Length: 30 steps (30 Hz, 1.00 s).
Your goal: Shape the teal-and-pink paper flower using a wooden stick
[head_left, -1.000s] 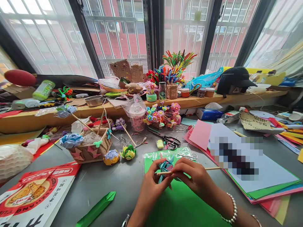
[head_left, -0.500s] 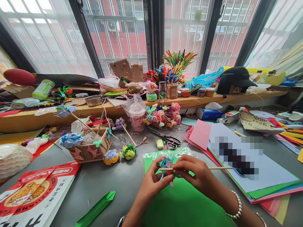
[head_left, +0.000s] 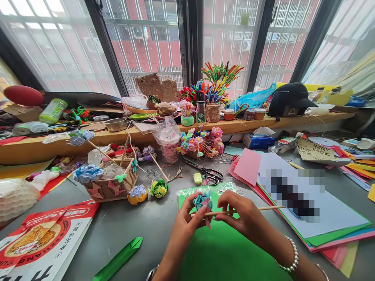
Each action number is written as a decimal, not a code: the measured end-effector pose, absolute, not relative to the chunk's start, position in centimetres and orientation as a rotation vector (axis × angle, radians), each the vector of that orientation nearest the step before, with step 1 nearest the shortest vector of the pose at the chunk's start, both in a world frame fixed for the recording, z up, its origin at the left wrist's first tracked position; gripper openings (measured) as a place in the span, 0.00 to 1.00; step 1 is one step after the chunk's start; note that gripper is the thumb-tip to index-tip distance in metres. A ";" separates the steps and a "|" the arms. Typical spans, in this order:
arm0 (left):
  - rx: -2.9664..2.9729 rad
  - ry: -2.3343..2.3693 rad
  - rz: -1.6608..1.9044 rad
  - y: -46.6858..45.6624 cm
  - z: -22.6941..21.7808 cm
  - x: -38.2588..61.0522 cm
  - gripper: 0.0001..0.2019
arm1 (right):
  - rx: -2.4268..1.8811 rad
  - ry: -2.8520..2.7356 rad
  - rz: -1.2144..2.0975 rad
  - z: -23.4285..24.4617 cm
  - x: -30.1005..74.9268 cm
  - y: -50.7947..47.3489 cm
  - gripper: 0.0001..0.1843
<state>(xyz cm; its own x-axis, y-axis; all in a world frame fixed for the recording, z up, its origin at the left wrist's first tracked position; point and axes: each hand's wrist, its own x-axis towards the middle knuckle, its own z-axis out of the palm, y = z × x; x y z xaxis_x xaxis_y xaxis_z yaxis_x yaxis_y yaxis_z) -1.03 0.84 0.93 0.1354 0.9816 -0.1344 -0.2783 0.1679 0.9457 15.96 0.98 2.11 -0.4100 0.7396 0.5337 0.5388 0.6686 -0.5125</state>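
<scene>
A folded paper flower (head_left: 202, 200) in teal and pink sits in my left hand (head_left: 185, 222), its fingers closed round it from the left and below. Across the front of the flower runs a thin wooden stick (head_left: 271, 208), its left end under my left thumb. My right hand (head_left: 247, 216), wearing a beaded bracelet, pinches the stick near its middle, to the right of the flower. Both hands hover over green paper (head_left: 225, 249) lying at the table's front. Part of the flower is hidden by my left fingers.
Black scissors (head_left: 212, 175) lie beyond the hands. A cardboard box (head_left: 114, 187) with paper flowers stands left, beside a yellow-green paper flower (head_left: 158, 189). Stacked coloured paper (head_left: 336, 210) is at the right, and a folded green strip (head_left: 120, 259) at front left. A lidded pink cup (head_left: 170, 148) stands behind.
The flower has turned in my left hand, and my left thumb has moved up onto the stick. The stick has shifted slightly left and now tilts; my right fingers have lifted and spread a little.
</scene>
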 end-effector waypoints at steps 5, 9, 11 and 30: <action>0.908 0.981 1.189 1.0 0.8 -1.3 0.25 | -1.026 -2.174 0.346 2.8 16.8 1.3 0.10; 0.960 0.930 1.168 1.2 -0.1 -1.4 0.30 | -0.990 -2.142 0.429 3.0 16.6 1.2 0.10; 1.005 0.932 1.149 1.2 -0.5 -1.4 0.29 | -0.971 -2.135 0.446 3.0 16.5 1.1 0.11; 1.103 0.878 1.122 1.3 -1.4 -1.1 0.25 | -1.038 -2.049 0.628 2.7 15.7 1.0 0.07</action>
<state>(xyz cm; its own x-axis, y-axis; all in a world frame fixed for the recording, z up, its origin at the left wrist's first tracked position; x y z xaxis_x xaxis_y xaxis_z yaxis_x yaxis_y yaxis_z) -1.08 1.30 -1.41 0.2318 0.9727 -0.0063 -0.2397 0.0634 0.9688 15.70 1.03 2.69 -0.3965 0.8288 0.3949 0.4653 0.5522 -0.6918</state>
